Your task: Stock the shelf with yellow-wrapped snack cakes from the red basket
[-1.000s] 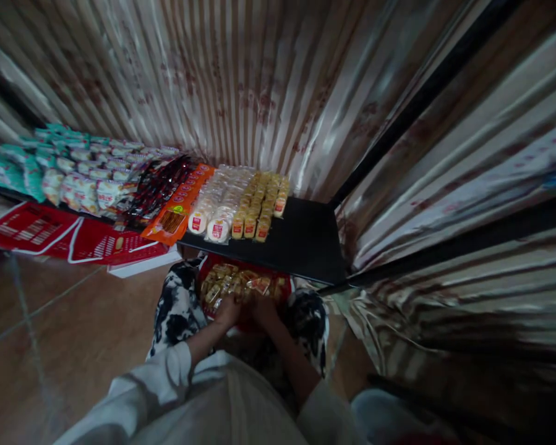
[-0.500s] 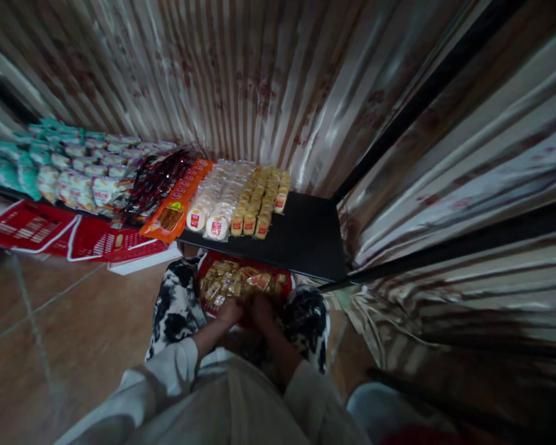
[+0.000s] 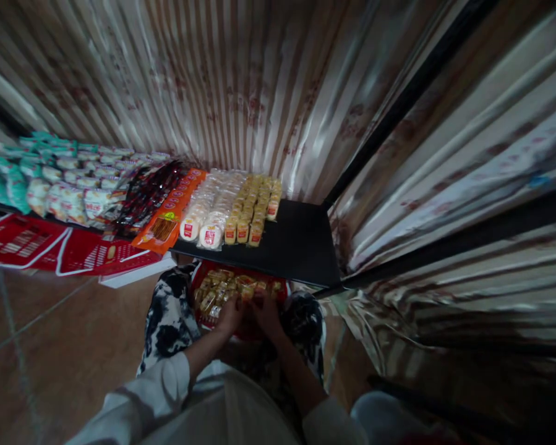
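Centrally, just before the black shelf point(image 3: 303, 244): left hand point(image 3: 230, 315) and right hand point(image 3: 266, 314), fingers curled, nearly meeting over small wrapped packets point(image 3: 217, 290); whether either grips one, I cannot tell from my remote feed. Packets sit in a red container point(image 3: 204, 267), set between the knees point(image 3: 171, 309), presumably for two-handed reach. On the shelf: yellow packs point(image 3: 250, 207), white round packs point(image 3: 217, 213), orange bag point(image 3: 173, 213), each kind grouped, I judge, to keep sorts apart.

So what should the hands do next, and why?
Maybe set one yellow packet from the red container at the front of the rightmost row on the black shelf. That row stops short of its neighbours, and the left hand and right hand are both at the container.
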`<state>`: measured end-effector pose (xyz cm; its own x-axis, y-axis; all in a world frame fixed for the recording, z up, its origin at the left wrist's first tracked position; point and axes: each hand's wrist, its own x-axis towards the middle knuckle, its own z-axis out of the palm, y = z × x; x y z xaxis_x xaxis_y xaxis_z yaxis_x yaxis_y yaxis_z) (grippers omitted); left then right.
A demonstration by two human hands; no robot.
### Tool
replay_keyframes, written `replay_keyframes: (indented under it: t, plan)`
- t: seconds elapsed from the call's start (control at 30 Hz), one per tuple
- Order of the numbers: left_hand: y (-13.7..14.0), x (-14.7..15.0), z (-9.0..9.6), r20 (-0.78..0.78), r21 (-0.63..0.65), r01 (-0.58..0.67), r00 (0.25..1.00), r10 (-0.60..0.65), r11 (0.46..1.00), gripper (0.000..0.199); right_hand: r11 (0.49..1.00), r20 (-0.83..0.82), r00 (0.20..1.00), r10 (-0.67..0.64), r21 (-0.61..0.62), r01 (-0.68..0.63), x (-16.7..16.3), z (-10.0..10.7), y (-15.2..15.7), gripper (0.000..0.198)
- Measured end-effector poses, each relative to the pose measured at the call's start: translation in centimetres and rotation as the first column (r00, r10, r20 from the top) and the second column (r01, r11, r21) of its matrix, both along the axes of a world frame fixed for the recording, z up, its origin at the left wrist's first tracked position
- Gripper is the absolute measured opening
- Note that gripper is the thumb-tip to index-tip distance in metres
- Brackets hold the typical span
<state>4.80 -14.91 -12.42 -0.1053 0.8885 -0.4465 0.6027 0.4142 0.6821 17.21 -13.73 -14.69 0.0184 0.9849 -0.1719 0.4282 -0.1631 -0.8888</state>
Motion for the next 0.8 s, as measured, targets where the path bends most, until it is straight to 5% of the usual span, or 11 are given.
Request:
replay_keyframes:
  t: [0.13, 0.4, 0.8]
  plan:
    - [0.3, 0.8, 2.0, 0.124, 0.224, -0.079, 0.991, 0.052, 0.971, 0.027, 0.994, -0.047, 0.998, -0.033, 0.105, 0.038, 1.0, 2.4, 0.2, 0.033]
    - [4.2, 3.8, 6.9, 0.207, 0.443, -0.129, 0.978, 0.038, 0.887, 0.034, 0.968, -0.042, 0.995, -0.093, 0.229, 0.1, 3.2, 7.9, 3.5, 0.042]
    - [12.1, 9.4, 9.8, 0.305, 0.381, -0.203, 0.949, 0.084, 0.902, 0.046, 0.915, -0.133, 0.97, -0.202, 0.327, 0.236, 5.6, 6.6, 15.0, 0.045]
